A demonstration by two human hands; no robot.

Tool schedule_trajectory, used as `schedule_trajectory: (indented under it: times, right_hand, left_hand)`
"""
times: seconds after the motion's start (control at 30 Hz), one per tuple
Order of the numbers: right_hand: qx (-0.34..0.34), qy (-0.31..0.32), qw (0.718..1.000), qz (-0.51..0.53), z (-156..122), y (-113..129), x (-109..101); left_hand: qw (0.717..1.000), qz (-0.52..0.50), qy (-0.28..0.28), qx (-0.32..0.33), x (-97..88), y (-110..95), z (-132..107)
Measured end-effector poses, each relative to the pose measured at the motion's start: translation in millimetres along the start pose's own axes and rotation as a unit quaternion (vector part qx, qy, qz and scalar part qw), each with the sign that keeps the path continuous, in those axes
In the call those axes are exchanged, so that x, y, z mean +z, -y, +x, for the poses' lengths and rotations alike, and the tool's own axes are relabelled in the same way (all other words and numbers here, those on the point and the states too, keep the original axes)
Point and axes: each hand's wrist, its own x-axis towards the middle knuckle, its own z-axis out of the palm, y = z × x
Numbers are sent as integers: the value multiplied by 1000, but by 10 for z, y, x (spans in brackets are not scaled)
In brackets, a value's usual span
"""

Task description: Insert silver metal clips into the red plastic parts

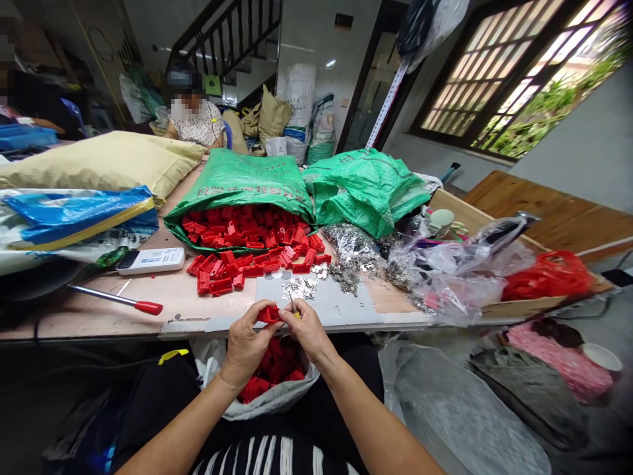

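Note:
Above the table's front edge, my left hand (248, 346) is closed round a red plastic part (270, 314). My right hand (307, 328) pinches a small yellow-handled tool (297, 315), its thin metal tip pointing up; its exact kind is hard to make out. Those fingertips also meet the right end of the red part. Just beyond my hands, small flat metal pieces (299, 287) lie in a pile on a grey sheet (353, 305). Beneath my hands, a white sack (297, 390) in my lap holds more red plastic parts (277, 366).
A green sack (247, 175) spills red parts (222, 274) onto the table. To the right are another green sack (366, 185), bags of metal pieces (351, 244) and a wooden tray (524, 307). A red-tipped lever (148, 307) and white device (151, 260) are left. A person (198, 125) sits opposite.

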Motion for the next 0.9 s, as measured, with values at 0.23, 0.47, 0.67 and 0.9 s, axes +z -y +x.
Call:
schedule_trajectory:
  times: [0.23, 0.47, 0.67, 0.9]
  right_hand:
    - [-74, 17, 995, -64, -43, 63, -143]
    - [-259, 128, 927, -240, -149, 169, -290]
    - [-307, 182, 884, -302, -119, 242, -360]
    - [-303, 189, 890, -284, -122, 309, -366]
  left_hand:
    - [988, -113, 31, -102, -21, -3, 36]
    - [890, -373, 131, -227, -77, -38, 79]
    - [858, -431, 146, -239, -124, -108, 99]
    - [848, -440, 157, -250, -134, -95, 109]
